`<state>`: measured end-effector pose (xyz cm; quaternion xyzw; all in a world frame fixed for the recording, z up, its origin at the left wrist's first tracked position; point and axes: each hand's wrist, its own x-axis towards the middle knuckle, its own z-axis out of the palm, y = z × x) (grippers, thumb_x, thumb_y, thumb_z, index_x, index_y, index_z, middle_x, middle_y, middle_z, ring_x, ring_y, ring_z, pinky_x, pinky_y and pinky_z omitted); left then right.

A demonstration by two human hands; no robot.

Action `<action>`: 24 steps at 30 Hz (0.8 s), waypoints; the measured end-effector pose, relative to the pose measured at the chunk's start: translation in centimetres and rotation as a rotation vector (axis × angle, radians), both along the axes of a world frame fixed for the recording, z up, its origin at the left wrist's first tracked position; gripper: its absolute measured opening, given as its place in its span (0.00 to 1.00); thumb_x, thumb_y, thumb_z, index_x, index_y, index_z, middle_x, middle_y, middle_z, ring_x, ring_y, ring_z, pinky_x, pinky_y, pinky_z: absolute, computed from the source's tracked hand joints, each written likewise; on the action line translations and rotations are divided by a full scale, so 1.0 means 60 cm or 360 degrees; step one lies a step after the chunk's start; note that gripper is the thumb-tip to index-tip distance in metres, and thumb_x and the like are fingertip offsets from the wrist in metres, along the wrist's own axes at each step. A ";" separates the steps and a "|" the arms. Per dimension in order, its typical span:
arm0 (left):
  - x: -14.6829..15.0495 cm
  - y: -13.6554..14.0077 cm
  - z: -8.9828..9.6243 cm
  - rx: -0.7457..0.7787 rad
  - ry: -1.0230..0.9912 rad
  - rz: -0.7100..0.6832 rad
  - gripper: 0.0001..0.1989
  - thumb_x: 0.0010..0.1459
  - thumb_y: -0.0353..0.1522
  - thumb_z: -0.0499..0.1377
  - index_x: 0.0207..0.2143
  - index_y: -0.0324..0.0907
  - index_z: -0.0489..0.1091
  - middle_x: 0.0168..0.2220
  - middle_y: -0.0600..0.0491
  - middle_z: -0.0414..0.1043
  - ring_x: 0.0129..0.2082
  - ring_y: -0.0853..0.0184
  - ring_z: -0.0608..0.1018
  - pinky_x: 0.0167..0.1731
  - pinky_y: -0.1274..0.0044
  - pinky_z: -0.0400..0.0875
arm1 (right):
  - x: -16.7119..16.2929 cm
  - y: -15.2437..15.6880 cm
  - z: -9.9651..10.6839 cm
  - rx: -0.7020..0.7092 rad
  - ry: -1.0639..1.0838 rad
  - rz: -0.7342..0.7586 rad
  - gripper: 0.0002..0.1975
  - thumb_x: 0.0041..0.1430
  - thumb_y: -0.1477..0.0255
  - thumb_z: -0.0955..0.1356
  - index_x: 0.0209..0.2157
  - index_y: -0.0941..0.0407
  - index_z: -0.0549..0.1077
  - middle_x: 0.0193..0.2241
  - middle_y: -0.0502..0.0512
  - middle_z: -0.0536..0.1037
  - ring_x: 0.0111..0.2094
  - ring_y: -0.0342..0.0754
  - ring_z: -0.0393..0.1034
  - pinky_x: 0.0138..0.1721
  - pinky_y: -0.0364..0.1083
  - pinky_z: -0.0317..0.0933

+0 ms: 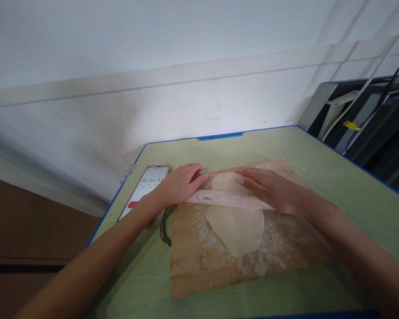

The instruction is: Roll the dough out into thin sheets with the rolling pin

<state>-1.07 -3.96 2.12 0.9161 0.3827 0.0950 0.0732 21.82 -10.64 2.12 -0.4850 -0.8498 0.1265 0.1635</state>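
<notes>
Forearms [355, 241]: parted
Left hand [181, 181], right hand [271, 186]: loosely flattened atop rolling pin [226, 200], likely for even pressure
Dough [239, 232]: underneath

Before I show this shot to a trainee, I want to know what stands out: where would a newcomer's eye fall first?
Probably on the pale dough in the middle of the floured wooden board, with a rolling pin lying across it and the left hand and right hand laid over the pin. Next, perhaps, the lit phone left of the board on the green table, showing large timer-like digits.
</notes>
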 end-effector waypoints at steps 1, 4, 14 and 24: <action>0.001 0.005 -0.001 -0.0003 -0.0007 0.0010 0.14 0.62 0.37 0.44 0.37 0.39 0.65 0.34 0.50 0.69 0.34 0.63 0.72 0.34 0.73 0.66 | 0.003 0.003 -0.003 0.0056 -0.0034 0.0029 0.24 0.64 0.65 0.50 0.48 0.60 0.67 0.49 0.62 0.71 0.52 0.50 0.61 0.54 0.53 0.52; 0.002 0.012 -0.001 -0.0016 -0.0018 0.0017 0.15 0.62 0.37 0.44 0.39 0.38 0.64 0.37 0.48 0.69 0.37 0.63 0.71 0.38 0.73 0.65 | 0.012 0.002 -0.008 0.0229 -0.0214 0.0159 0.22 0.62 0.69 0.51 0.50 0.60 0.67 0.50 0.62 0.69 0.54 0.52 0.58 0.54 0.56 0.52; -0.012 -0.002 0.004 -0.0003 0.0172 -0.0145 0.25 0.63 0.43 0.41 0.54 0.36 0.57 0.53 0.44 0.62 0.52 0.62 0.64 0.51 0.71 0.56 | -0.037 -0.085 -0.011 0.0589 -0.0278 -0.0219 0.25 0.62 0.60 0.54 0.46 0.62 0.70 0.48 0.67 0.70 0.53 0.58 0.60 0.50 0.58 0.58; -0.033 -0.034 0.003 0.0012 0.0344 -0.0245 0.27 0.64 0.44 0.35 0.60 0.39 0.48 0.60 0.47 0.51 0.60 0.62 0.51 0.56 0.69 0.46 | -0.094 -0.152 -0.048 0.0822 -0.0484 -0.0468 0.35 0.62 0.57 0.47 0.47 0.70 0.68 0.48 0.75 0.68 0.47 0.60 0.66 0.41 0.56 0.66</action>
